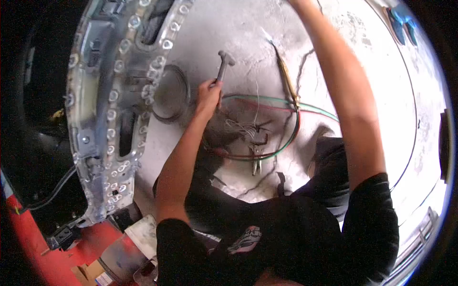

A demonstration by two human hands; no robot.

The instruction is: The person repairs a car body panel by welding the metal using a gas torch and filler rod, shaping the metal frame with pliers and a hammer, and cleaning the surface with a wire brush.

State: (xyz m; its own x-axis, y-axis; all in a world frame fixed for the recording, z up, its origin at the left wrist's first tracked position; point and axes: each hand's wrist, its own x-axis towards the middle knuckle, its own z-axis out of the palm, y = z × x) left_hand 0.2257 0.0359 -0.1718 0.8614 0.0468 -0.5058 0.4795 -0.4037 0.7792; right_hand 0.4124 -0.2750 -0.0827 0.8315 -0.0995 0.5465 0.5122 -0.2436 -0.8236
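Observation:
My left hand is wrapped round the handle of a hammer, whose head points up and away from me over the concrete floor. My right forearm reaches to the top edge of the view, where the hand is cut off and its fingers are hidden. Between my arms a brass torch lies on the floor with a bright bluish flame at its tip. Red and green hoses curve from it. Locking pliers and a coil of thin wire are on the floor near my legs.
A long metal panel with many round weld marks stands at the left. Behind it is a dark car body. Cardboard and a red surface are at the lower left. Another person's shoes show at the upper right.

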